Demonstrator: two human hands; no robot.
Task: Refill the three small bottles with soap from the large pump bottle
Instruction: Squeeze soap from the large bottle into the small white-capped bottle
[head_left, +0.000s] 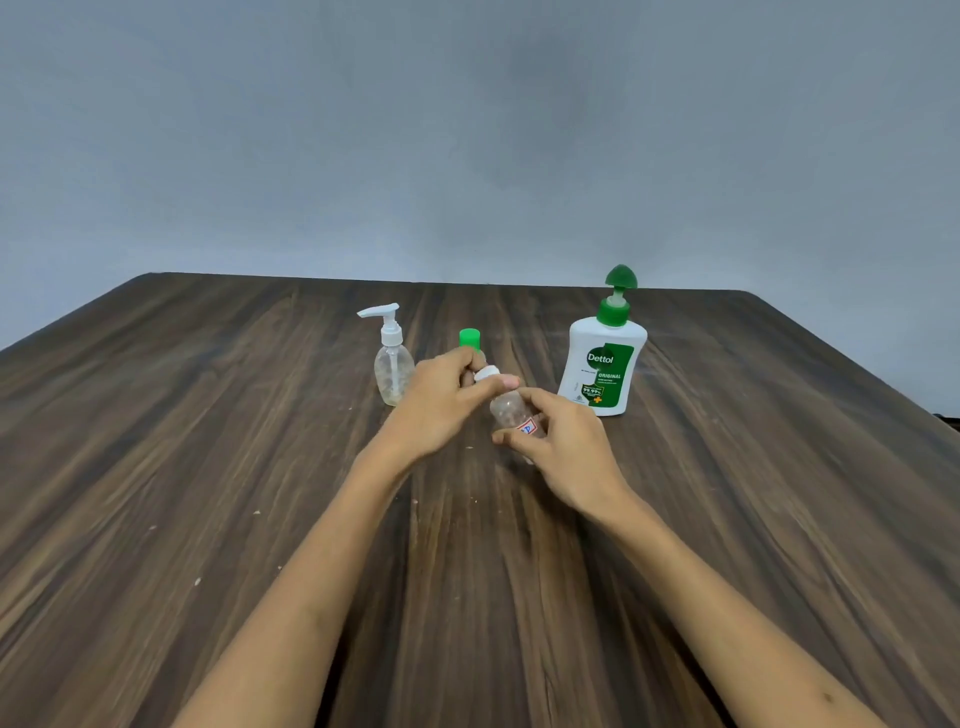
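Note:
A small clear bottle with a white cap and a red-blue sticker is held tilted above the table. My right hand grips its body from the right. My left hand pinches the white cap from the left. Behind my left hand stands a small bottle with a green cap, mostly hidden. A small clear pump bottle with a white pump stands at the left. The large white pump bottle with a green pump and Dettol label stands at the right.
Everything rests on a dark wood-grain table with a few pale crumbs on it. A plain grey wall rises behind the table's far edge.

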